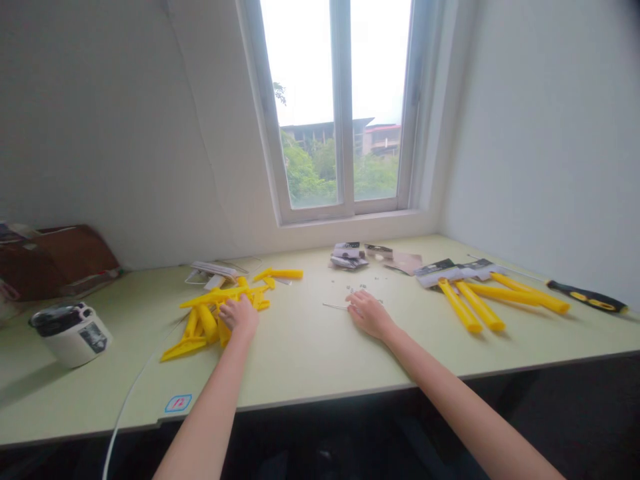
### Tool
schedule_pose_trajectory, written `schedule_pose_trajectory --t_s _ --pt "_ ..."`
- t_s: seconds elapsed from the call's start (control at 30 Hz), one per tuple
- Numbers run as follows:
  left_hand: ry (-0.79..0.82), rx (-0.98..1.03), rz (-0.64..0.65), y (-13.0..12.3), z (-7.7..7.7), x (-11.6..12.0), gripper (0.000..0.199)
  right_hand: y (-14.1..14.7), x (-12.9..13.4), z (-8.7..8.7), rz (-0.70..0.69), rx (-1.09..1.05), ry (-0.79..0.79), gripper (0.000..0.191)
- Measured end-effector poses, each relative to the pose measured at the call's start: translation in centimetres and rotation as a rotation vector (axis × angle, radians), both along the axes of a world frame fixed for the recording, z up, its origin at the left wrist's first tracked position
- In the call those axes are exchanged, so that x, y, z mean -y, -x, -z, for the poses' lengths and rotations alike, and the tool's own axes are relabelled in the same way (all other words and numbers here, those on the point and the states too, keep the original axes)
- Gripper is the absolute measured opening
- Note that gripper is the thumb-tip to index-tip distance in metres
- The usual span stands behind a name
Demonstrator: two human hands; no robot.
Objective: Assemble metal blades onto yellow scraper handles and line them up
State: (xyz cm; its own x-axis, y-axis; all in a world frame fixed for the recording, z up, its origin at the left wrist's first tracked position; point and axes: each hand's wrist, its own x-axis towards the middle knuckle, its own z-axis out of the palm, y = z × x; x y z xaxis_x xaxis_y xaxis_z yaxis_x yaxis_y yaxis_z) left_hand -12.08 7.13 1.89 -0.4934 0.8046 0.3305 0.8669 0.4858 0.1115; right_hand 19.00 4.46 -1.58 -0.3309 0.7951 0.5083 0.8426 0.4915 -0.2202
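Observation:
My left hand [240,315] is on a heap of yellow plastic parts [205,321], its fingers curled over one of them. Some of these parts are pointed and flat, others tube-like. Further right, my right hand [369,315] rests palm down on the table, fingers bent. A thin metal rod [334,306] sticks out to the left from under its fingertips; its other end is hidden by the hand. Small metal pieces [356,289] lie scattered just beyond those fingers, too small to name.
Yellow handles [475,308] lie at the right beside a black-and-yellow screwdriver [587,297]. Packets [349,255] and cardboard pieces [400,260] are near the window wall. On the left stand a white mug [73,337] and a brown box [65,257]. A white cable [133,387] crosses the table edge [280,403].

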Motion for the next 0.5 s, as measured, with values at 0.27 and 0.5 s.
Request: schedule_pose_trajectory --t_s 0.27,0.5 --pt "-0.178 0.023 0.047 -0.1 -0.3 -0.1 0.035 0.0 0.1 0.1 0.011 0.021 0.017 0.022" --pt "-0.344 0.504 0.426 -4.6 -2.4 -0.5 0.048 -0.1 0.0 0.3 -0.008 -0.011 0.015 0.022"
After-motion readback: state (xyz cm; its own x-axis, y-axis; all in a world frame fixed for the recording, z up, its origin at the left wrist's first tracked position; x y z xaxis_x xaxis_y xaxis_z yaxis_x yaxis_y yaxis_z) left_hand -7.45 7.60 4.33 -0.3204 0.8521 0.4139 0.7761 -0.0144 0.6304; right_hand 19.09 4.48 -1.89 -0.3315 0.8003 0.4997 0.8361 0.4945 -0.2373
